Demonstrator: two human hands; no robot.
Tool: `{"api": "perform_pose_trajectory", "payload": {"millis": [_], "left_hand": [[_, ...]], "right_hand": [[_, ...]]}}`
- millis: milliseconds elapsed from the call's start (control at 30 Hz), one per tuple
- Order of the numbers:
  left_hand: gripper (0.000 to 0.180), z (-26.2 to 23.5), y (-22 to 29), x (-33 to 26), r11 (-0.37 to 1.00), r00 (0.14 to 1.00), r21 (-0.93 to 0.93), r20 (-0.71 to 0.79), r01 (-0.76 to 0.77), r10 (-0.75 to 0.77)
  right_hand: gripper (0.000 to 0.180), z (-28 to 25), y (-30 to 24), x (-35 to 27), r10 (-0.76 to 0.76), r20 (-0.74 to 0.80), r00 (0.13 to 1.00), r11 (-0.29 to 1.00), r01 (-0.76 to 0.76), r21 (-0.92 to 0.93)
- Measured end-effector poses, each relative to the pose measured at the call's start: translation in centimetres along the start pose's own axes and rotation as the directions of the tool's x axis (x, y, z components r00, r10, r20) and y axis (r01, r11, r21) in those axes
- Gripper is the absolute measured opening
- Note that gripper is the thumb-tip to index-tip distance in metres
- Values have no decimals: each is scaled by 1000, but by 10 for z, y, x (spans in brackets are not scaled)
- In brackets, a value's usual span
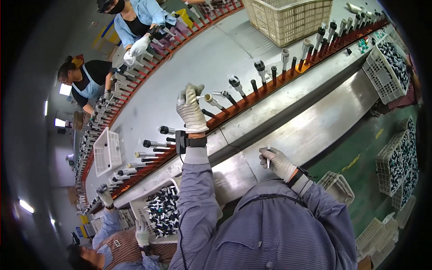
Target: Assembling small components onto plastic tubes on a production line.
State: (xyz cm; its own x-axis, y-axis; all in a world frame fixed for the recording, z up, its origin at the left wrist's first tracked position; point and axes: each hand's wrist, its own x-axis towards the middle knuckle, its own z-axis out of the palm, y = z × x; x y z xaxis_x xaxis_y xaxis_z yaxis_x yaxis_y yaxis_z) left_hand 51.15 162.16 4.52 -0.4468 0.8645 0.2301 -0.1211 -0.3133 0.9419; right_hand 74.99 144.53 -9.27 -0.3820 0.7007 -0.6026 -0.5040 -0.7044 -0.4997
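Observation:
My left hand [192, 111], in a pale work glove, is raised over the line of upright holders with its fingers closed. A small white piece [200, 97] shows at its fingers, right beside the cream-rimmed mouth of a silver holder [213, 101]. My right hand [280, 164], also gloved, is lower and to the right, above the metal ledge. Between its thumb and fingers it pinches a slim white tube [268, 157], held upright. Close to my left hand, a holder with a dark rod and silver arm [227, 98] stands on the red-brown track.
A metal table [211, 54] lies inside the curved track [265, 90] of holders. A beige crate [288, 22] stands at the back. A white basket [108, 153] sits at left; a bin of small dark and white parts [163, 211] is beside my left arm. Co-workers stand around the line.

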Motion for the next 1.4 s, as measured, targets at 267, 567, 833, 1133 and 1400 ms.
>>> {"api": "perform_pose_trajectory", "payload": {"millis": [267,567,833,1133,1400], "left_hand": [[36,-39,-11,10,911,981,376,22,169,-191],[41,-102,-18,31,828,998,557,-44,66,-51],[40,-170,-15,59,800,987,587,-152,125,-43],[37,-253,2,69,862,968,474,-240,178,-68],[24,-343,-3,47,824,950,524,-306,216,-55]], "right_hand": [[22,5,7,17,66,-63,996,997,-68,-22],[27,26,21,53,132,-60,989,984,-138,-115],[25,53,49,96,180,-67,981,965,-189,-182],[31,81,76,113,216,-91,972,935,-232,-266],[28,90,105,80,70,-5,998,985,-70,-156]]}}
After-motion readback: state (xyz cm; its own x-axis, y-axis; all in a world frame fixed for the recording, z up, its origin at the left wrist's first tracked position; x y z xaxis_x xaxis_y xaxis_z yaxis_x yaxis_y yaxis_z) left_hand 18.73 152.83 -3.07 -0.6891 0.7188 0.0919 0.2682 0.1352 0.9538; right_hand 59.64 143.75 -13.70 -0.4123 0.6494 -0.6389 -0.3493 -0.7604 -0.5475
